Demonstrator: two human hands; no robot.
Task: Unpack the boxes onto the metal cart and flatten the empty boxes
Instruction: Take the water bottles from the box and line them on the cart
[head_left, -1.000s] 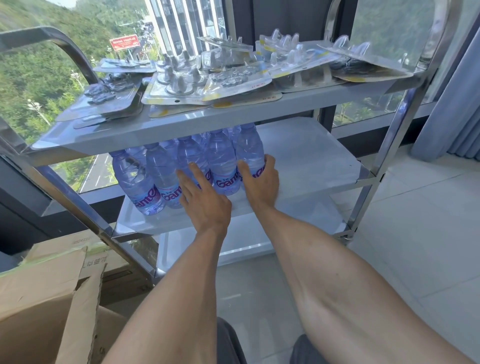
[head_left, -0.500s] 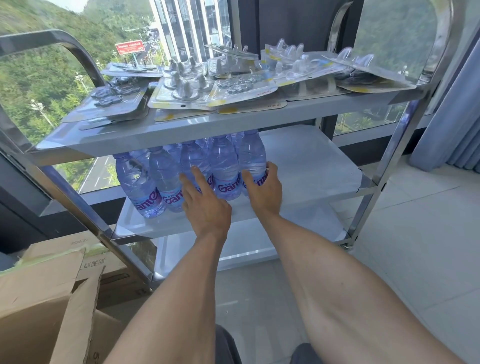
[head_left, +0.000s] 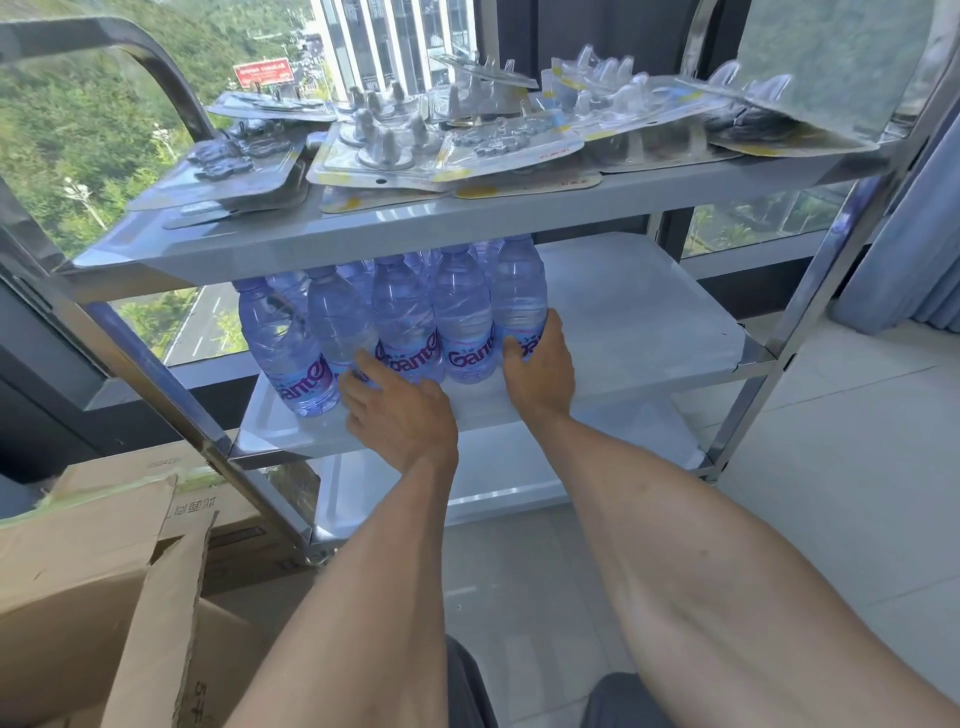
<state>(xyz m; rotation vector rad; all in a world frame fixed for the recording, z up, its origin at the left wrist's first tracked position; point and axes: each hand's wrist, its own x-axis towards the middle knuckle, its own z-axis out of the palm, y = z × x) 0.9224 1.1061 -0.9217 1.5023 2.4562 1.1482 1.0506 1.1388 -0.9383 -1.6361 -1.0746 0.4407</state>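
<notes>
- Left hand (head_left: 402, 415) rests straight fingers against the shrink-wrapped pack of water bottles (head_left: 395, 327); right hand (head_left: 540, 371) curls round its right end bottle.
- Bottles stand upright, caps up, on the metal cart's middle shelf (head_left: 639, 332); the pack's row runs left-right.

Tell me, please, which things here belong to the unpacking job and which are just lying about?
Job:
- water bottles, middle shelf
- cart
- blister packs, top shelf
- open box
- left hand and right hand, both on the bottles

Lying about:
- curtain
- window
</notes>
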